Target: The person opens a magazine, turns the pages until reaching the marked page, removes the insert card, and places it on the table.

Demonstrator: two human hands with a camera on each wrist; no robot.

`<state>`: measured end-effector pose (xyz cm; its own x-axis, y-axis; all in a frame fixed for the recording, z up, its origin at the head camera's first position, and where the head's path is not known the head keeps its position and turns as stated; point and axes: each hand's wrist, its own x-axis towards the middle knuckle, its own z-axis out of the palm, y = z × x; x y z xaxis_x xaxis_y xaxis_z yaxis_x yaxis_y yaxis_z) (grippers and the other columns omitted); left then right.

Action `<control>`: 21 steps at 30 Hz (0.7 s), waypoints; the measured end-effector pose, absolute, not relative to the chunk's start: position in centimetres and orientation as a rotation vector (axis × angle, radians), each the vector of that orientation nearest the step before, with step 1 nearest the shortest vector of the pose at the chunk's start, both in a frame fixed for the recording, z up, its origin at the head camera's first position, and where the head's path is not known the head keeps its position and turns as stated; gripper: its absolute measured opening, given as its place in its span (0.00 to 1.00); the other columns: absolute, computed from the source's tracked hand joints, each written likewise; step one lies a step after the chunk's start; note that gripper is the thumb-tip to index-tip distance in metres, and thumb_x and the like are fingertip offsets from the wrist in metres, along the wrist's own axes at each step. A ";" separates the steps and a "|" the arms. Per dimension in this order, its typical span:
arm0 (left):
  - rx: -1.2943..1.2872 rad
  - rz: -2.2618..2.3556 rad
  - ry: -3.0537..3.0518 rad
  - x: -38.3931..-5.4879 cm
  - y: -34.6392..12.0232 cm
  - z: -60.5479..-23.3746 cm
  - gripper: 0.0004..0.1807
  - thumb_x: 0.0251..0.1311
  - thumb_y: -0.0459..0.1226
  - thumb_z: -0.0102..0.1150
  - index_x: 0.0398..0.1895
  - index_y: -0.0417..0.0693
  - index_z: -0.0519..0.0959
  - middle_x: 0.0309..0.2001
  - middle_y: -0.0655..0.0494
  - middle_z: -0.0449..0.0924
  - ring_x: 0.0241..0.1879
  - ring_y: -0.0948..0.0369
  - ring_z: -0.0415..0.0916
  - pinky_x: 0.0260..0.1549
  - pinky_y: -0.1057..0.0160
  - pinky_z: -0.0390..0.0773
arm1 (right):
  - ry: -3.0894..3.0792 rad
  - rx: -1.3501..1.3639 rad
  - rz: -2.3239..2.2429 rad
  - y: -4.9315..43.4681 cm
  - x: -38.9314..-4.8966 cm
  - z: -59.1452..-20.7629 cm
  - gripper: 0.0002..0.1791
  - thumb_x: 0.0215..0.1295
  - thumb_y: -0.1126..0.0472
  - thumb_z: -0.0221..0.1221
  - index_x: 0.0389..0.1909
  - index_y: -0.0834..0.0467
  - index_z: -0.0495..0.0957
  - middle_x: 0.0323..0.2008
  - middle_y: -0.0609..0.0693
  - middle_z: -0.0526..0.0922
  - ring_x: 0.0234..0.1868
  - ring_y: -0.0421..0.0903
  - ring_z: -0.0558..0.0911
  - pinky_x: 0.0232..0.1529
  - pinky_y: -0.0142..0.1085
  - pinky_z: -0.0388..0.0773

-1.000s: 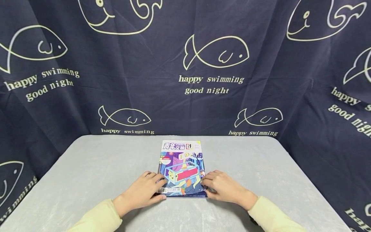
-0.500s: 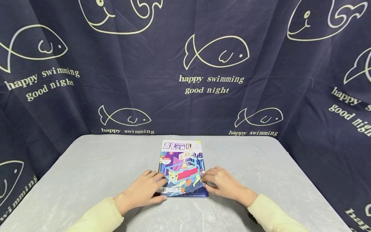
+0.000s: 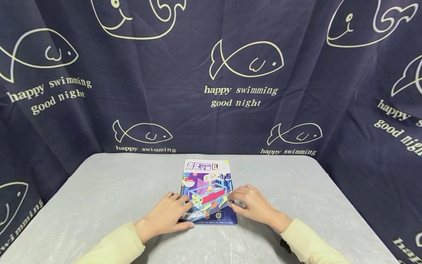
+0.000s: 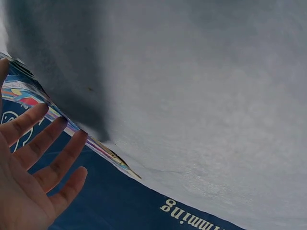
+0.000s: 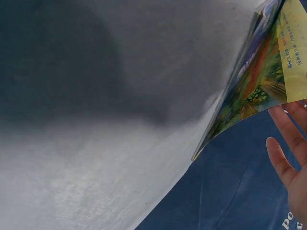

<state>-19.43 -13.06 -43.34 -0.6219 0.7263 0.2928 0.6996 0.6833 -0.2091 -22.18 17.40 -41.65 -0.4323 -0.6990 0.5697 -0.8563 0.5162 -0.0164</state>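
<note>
A colourful magazine (image 3: 202,179) with a purple and white cover lies on the table, its top away from me. My right hand (image 3: 255,205) pinches the cover's lower right edge, and that corner curls up. Under it shows a dark blue page (image 3: 228,219) with small white print. In the right wrist view, the cover's underside (image 5: 261,79) carries a green and orange picture and a yellow strip. My left hand (image 3: 168,212) rests at the magazine's lower left edge. In the left wrist view its fingers (image 4: 68,153) are spread, fairly straight, touching that edge.
A pale grey cloth covers the table (image 3: 115,187). Dark blue curtains (image 3: 184,110) printed with white fish and lettering hang behind and at both sides. A small black object (image 3: 285,246) sits at the right sleeve (image 3: 310,244).
The right hand has raised the cover's lower right corner and moved slightly up and away, uncovering more of the dark blue page. The left hand has shifted slightly right.
</note>
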 end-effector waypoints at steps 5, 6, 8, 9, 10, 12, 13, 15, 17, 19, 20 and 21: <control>-1.124 0.097 -2.539 -19.5 -13.0 -43.2 0.25 0.53 0.63 0.50 0.41 0.56 0.76 0.37 0.59 0.76 0.34 0.58 0.73 0.36 0.58 0.68 | -2.263 1.247 0.426 17.3 -22.3 -41.4 0.06 0.51 0.55 0.63 0.29 0.51 0.82 0.31 0.41 0.84 0.35 0.38 0.81 0.39 0.34 0.74; -1.125 0.092 -2.533 -19.5 -13.1 -43.3 0.24 0.53 0.62 0.50 0.41 0.56 0.76 0.36 0.59 0.76 0.33 0.58 0.73 0.36 0.58 0.68 | -2.263 1.246 0.426 17.3 -22.3 -41.3 0.06 0.51 0.55 0.63 0.29 0.51 0.82 0.31 0.41 0.84 0.35 0.38 0.81 0.39 0.34 0.74; -1.130 0.084 -2.515 -19.5 -13.1 -43.3 0.23 0.53 0.61 0.51 0.40 0.56 0.77 0.35 0.60 0.76 0.33 0.58 0.74 0.35 0.58 0.68 | -2.261 1.245 0.432 17.4 -22.3 -41.3 0.06 0.51 0.55 0.62 0.30 0.51 0.82 0.31 0.41 0.84 0.35 0.38 0.81 0.39 0.34 0.74; -1.131 0.083 -2.506 -19.6 -13.2 -43.3 0.22 0.53 0.60 0.51 0.39 0.56 0.77 0.35 0.60 0.77 0.32 0.59 0.74 0.35 0.58 0.69 | -2.262 1.243 0.438 17.4 -22.3 -41.3 0.06 0.51 0.55 0.62 0.30 0.51 0.82 0.31 0.41 0.84 0.35 0.38 0.81 0.39 0.34 0.74; -1.132 0.084 -2.498 -19.6 -13.2 -43.3 0.21 0.54 0.60 0.52 0.39 0.56 0.77 0.34 0.61 0.77 0.32 0.59 0.75 0.35 0.58 0.69 | -2.261 1.242 0.444 17.4 -22.3 -41.2 0.06 0.50 0.56 0.62 0.30 0.51 0.82 0.31 0.41 0.84 0.35 0.38 0.81 0.39 0.34 0.74; -1.134 0.088 -2.482 -19.6 -13.2 -43.3 0.20 0.54 0.59 0.52 0.39 0.57 0.77 0.34 0.61 0.77 0.32 0.60 0.75 0.35 0.58 0.69 | -2.260 1.240 0.459 17.4 -22.2 -41.2 0.07 0.50 0.56 0.63 0.31 0.52 0.82 0.32 0.42 0.84 0.35 0.38 0.81 0.38 0.34 0.74; -1.135 0.087 -2.475 -19.6 -13.2 -43.3 0.20 0.54 0.59 0.52 0.39 0.57 0.77 0.34 0.62 0.77 0.32 0.60 0.75 0.35 0.59 0.70 | -2.258 1.236 0.464 17.4 -22.2 -41.1 0.08 0.50 0.56 0.63 0.31 0.52 0.82 0.32 0.42 0.84 0.36 0.38 0.81 0.38 0.34 0.74; -1.137 0.086 -2.460 -19.6 -13.2 -43.3 0.20 0.53 0.58 0.53 0.40 0.57 0.77 0.34 0.62 0.77 0.32 0.60 0.76 0.35 0.59 0.70 | -2.257 1.227 0.480 17.5 -22.2 -41.0 0.09 0.50 0.56 0.63 0.33 0.53 0.82 0.33 0.43 0.84 0.37 0.39 0.81 0.39 0.35 0.74; -1.140 0.076 -2.443 -19.5 -13.3 -43.3 0.19 0.53 0.57 0.53 0.40 0.57 0.76 0.34 0.62 0.78 0.32 0.61 0.76 0.35 0.59 0.70 | -2.257 1.216 0.498 17.6 -22.2 -40.9 0.11 0.51 0.56 0.63 0.36 0.55 0.81 0.36 0.45 0.84 0.39 0.40 0.81 0.40 0.36 0.75; -1.142 0.061 -2.428 -19.6 -13.3 -43.3 0.18 0.53 0.56 0.54 0.41 0.57 0.76 0.34 0.62 0.78 0.32 0.61 0.75 0.36 0.59 0.70 | -2.263 1.202 0.514 17.7 -22.2 -40.8 0.14 0.52 0.55 0.62 0.39 0.55 0.80 0.38 0.45 0.84 0.41 0.41 0.81 0.42 0.37 0.75; -1.141 0.051 -2.423 -19.6 -13.3 -43.3 0.18 0.53 0.56 0.54 0.41 0.57 0.76 0.34 0.62 0.78 0.32 0.61 0.75 0.35 0.60 0.70 | -2.266 1.195 0.527 17.7 -22.2 -40.7 0.15 0.53 0.55 0.62 0.41 0.56 0.80 0.39 0.45 0.84 0.42 0.41 0.80 0.43 0.37 0.75; -1.140 0.041 -2.419 -19.6 -13.4 -43.3 0.18 0.53 0.55 0.54 0.42 0.57 0.76 0.34 0.62 0.78 0.33 0.62 0.75 0.36 0.60 0.70 | -2.269 1.185 0.534 17.8 -22.2 -40.7 0.16 0.53 0.55 0.62 0.42 0.56 0.79 0.40 0.46 0.83 0.43 0.41 0.80 0.43 0.37 0.75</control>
